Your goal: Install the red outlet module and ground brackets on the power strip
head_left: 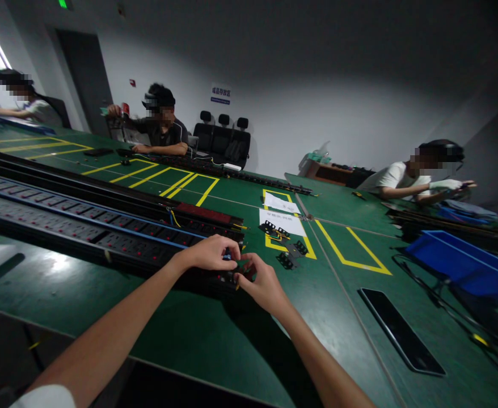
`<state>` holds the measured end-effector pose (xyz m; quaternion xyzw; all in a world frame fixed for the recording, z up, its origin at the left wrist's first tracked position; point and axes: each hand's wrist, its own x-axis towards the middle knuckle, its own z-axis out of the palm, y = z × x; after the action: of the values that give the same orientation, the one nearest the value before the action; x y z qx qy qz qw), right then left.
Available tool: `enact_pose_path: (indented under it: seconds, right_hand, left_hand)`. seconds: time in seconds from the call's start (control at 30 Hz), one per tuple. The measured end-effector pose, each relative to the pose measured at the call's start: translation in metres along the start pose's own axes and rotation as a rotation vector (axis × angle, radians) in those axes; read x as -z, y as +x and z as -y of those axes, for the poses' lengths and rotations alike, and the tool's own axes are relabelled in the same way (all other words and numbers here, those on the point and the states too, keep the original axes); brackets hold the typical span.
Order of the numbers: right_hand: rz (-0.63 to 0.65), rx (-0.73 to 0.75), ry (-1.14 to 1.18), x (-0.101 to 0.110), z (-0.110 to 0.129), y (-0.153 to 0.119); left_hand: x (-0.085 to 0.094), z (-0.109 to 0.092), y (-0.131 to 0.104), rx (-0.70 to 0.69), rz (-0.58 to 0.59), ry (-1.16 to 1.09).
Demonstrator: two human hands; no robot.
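Note:
A long black strip (pixel 140 245), with rows of socket-like openings and small red dots, lies on the green table and ends under my hands. A thin blue line (pixel 117 222) runs along it toward my left hand (pixel 214 253). This hand is bent over the strip's end, fingers curled in a pinch, with a small bluish bit (pixel 227 257) between them. Facing it, my right hand (pixel 262 281) has thumb and fingertips drawn together at the same end. What its fingertips hold is too small and dark to make out. Black perforated brackets (pixel 294 250) lie just beyond.
More black strips (pixel 209 215) lie behind. White paper sheets (pixel 283 218) rest on yellow-taped green table (pixel 338 306). A phone (pixel 402 331), dark cables (pixel 436 289) and a blue bin (pixel 465 263) are on the right. Several people (pixel 164 124) sit around the table.

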<state>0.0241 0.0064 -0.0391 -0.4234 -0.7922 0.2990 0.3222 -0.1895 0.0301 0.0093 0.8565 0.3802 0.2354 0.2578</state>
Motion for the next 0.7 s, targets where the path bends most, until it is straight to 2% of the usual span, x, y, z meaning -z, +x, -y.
enact_pose_path:
  seconds: [0.7]
  right_hand:
    - [0.137, -0.136, -0.276, 0.001, 0.016, -0.004]
  left_hand:
    - [0.002, 0.007, 0.001, 0.011, 0.022, -0.083]
